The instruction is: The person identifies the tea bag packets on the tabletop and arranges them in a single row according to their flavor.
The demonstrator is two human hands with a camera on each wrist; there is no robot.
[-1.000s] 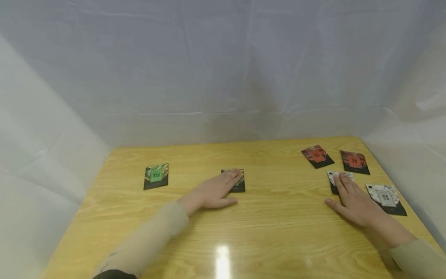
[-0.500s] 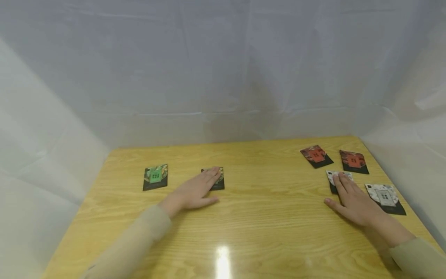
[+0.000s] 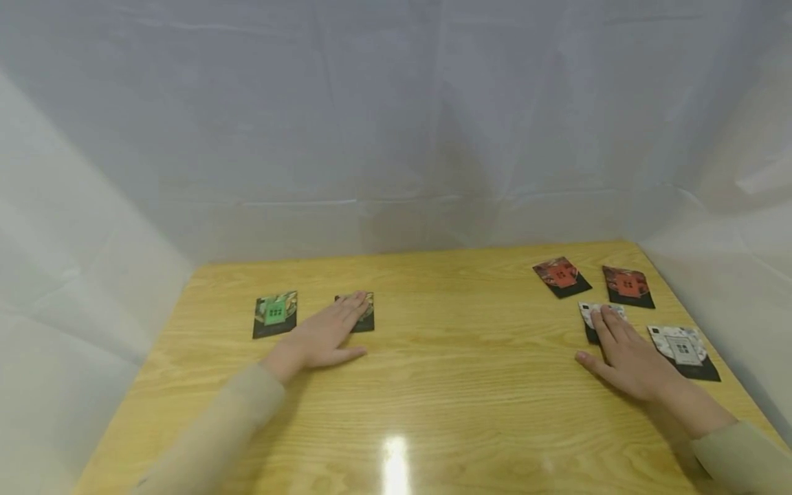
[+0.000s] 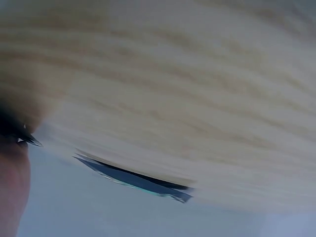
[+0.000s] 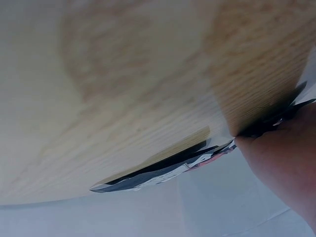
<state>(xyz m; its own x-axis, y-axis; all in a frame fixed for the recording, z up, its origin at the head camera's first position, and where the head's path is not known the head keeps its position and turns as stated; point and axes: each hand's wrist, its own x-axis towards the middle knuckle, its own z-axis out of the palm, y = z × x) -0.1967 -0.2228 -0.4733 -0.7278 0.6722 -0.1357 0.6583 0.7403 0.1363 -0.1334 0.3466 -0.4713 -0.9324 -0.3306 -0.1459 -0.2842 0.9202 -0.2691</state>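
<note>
In the head view, my left hand [image 3: 322, 337] lies with straight fingers on a small dark packet with a green label [image 3: 368, 323], covering most of its front. Left of it, a matching green packet [image 3: 275, 313] lies flat. My right hand [image 3: 631, 361] rests its straight fingertips on a white-and-black packet [image 3: 592, 335], partly hiding it. A second white packet [image 3: 683, 349] lies just right of that hand. Edge-on in the left wrist view shows a packet [image 4: 138, 180] beyond my finger; the right wrist view has a white-printed packet [image 5: 163, 173] near my fingers.
Two red-and-black packets [image 3: 562, 276] lie at the back right, beyond my right hand. All of this is on a wood-grain table [image 3: 470, 385] with rounded far corners. Pale sheeting [image 3: 396, 124] hangs behind it and at both sides.
My left hand has slid left across the table, taking the green packet under its fingers along, closer to the other green one. The right hand stays in place.
</note>
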